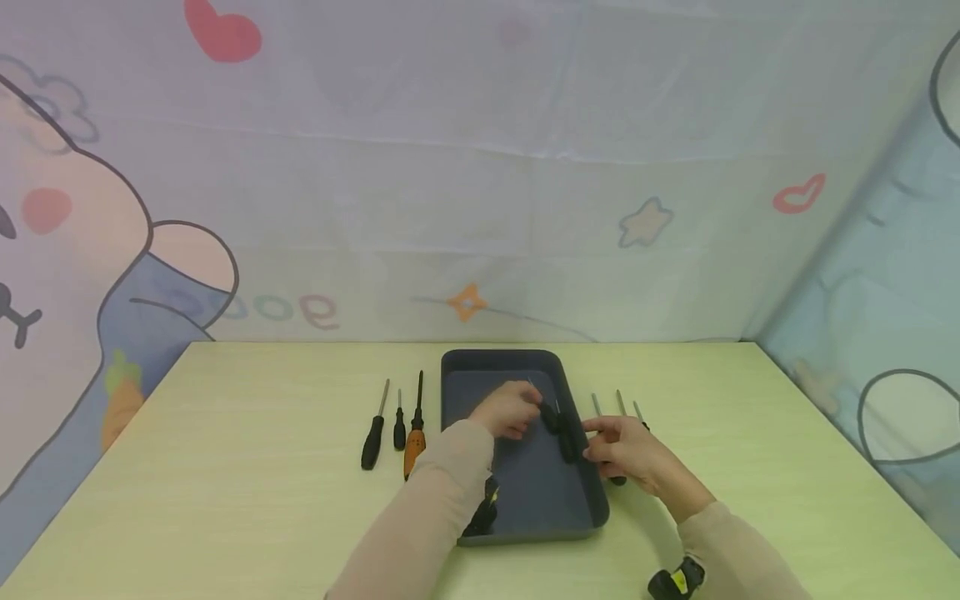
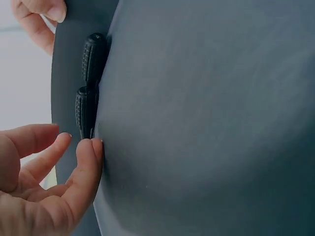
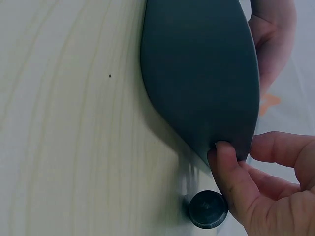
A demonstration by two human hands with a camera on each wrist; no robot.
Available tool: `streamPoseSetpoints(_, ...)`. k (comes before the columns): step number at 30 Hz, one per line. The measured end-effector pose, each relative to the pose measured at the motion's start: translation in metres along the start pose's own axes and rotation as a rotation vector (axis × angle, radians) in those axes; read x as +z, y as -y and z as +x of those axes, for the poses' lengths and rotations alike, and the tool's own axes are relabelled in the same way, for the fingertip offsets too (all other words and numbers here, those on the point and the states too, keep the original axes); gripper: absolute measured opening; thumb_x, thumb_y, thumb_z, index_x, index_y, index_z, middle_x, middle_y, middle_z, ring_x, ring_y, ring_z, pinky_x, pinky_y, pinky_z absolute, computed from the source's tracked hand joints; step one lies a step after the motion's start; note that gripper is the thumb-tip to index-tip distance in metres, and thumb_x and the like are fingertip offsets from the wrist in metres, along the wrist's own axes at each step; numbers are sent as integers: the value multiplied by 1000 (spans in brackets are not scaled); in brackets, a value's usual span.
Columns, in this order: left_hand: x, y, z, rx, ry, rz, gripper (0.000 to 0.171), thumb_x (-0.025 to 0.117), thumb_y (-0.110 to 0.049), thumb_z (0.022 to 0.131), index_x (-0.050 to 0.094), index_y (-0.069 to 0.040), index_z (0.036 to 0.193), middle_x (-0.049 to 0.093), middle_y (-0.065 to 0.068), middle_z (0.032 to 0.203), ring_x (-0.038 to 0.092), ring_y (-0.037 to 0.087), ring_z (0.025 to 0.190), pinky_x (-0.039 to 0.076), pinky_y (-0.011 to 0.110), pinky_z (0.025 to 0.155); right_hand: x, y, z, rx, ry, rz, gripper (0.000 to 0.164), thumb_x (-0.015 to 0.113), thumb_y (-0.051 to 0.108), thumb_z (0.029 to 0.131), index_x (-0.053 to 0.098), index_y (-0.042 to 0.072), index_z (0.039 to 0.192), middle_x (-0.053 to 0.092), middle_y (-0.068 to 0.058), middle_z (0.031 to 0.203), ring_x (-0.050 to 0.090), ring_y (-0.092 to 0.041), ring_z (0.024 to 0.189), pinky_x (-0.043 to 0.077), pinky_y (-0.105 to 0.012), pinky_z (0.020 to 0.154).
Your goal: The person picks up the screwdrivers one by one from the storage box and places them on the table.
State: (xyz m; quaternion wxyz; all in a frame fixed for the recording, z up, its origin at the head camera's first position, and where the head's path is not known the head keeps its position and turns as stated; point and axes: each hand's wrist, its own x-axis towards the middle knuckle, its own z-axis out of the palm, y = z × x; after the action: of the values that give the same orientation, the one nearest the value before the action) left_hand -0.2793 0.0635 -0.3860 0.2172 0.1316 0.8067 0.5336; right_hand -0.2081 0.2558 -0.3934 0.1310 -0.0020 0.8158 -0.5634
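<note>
A dark grey tray (image 1: 540, 500) lies lengthwise on the table, with two black-handled screwdrivers inside along its right wall. One screwdriver (image 1: 567, 442) is nearer the person; the other screwdriver (image 1: 551, 418) lies just beyond it. My left hand (image 1: 508, 410) reaches over the tray, its fingertips at the shaft end of the farther one and its thumb held apart, as the left wrist view (image 2: 54, 182) shows. At the tray's right side my right hand (image 1: 630, 450) pinches the wall. In the right wrist view a fingertip (image 3: 225, 149) presses the outer face.
Left of the tray lie a black screwdriver (image 1: 372, 442), a small black screwdriver (image 1: 400, 433) and an orange-handled screwdriver (image 1: 415, 442), partly behind the left sleeve. Right of it, several screwdriver shafts (image 1: 620, 402) show beyond the right hand. A printed cloth (image 1: 420, 208) hangs behind the table.
</note>
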Motion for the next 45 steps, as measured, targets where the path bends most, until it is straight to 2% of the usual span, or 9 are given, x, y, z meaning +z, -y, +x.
streamPoseSetpoints(6, 8, -1, 8, -6, -42, 112, 44, 43, 9, 80, 61, -4, 118, 44, 3, 61, 37, 12, 50, 40, 24, 47, -1, 0, -1, -5, 9, 3, 51, 57, -4, 86, 38, -15, 132, 57, -15, 97, 55, -17, 76, 49, -33, 64)
streamPoseSetpoints(9, 12, -2, 12, -10, -39, 210, 54, 39, 11, 75, 63, -8, 119, 61, 10, 85, 41, 14, 53, 39, 25, 45, -1, 1, -1, -8, 11, -2, 51, 57, -3, 86, 37, -15, 132, 57, -16, 98, 55, -17, 77, 49, -33, 65)
streamPoseSetpoints(13, 16, -2, 17, 46, -55, 395, 49, 43, 8, 78, 65, -11, 117, 58, 12, 122, 50, 19, 68, 40, 26, 46, -1, 1, -1, -5, 9, 5, 52, 57, -3, 86, 37, -15, 132, 58, -16, 97, 56, -17, 76, 49, -33, 64)
streamPoseSetpoints(17, 16, 0, 17, 147, -124, 588, 24, 51, -6, 87, 68, -8, 104, 65, 10, 104, 57, 24, 82, 46, 32, 61, 0, 2, -2, -8, 8, 6, 52, 58, -4, 85, 38, -16, 131, 58, -14, 93, 56, -17, 75, 50, -33, 63)
streamPoseSetpoints(21, 12, 4, 15, 181, -186, 664, 8, 62, -8, 83, 66, -6, 89, 65, 8, 90, 59, 27, 84, 47, 37, 74, 1, 3, -3, -5, 1, 5, 51, 58, -4, 85, 38, -16, 131, 58, -15, 94, 56, -17, 75, 50, -33, 64)
streamPoseSetpoints(27, 4, 4, 9, 143, -201, 620, 10, 64, 1, 74, 63, -6, 82, 62, 8, 83, 56, 22, 66, 45, 31, 61, 0, 2, -2, 1, 0, 3, 51, 57, -4, 86, 38, -15, 131, 57, -16, 97, 57, -18, 77, 51, -34, 65)
streamPoseSetpoints(34, -3, 3, 2, 93, -159, 544, 12, 60, 4, 75, 62, -5, 83, 58, 7, 78, 49, 14, 52, 41, 24, 49, 1, 3, -3, 0, 7, -7, 52, 58, -4, 86, 37, -15, 132, 57, -18, 100, 56, -17, 78, 51, -34, 66)
streamPoseSetpoints(39, -9, 5, -1, 72, -121, 379, 11, 62, 3, 78, 63, -1, 87, 57, 7, 81, 53, 17, 64, 49, 27, 55, 1, 2, -2, 3, -2, 1, 51, 57, -5, 85, 38, -15, 131, 56, -17, 98, 55, -17, 76, 50, -33, 65)
streamPoseSetpoints(45, -19, 8, -3, 25, -33, 65, 20, 60, 4, 82, 61, 8, 102, 59, 13, 101, 57, 23, 82, 52, 34, 69, 0, 2, 0, 4, -2, 8, 51, 57, -5, 85, 38, -15, 131, 56, -15, 96, 54, -17, 76, 50, -32, 65)
